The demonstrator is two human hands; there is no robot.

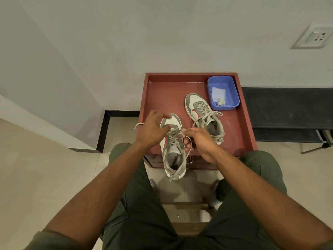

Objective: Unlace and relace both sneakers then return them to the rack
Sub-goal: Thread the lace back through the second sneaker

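You are working in soft, even indoor light, moderately bright and slightly warm, with no harsh glare anywhere. The white wall [162,33] grades to a cooler grey toward the left. A diffuse shadow falls on the floor tiles [189,188] between your knees, under the near sneaker [173,147]. Your left hand [153,130] shows motion blur at the fingertips, while your right hand [200,141] stays sharper. Wide-angle distortion bends the wall socket [312,37] and stretches your forearms toward the lower corners. Fine detail looks slightly soft and smeared overall.
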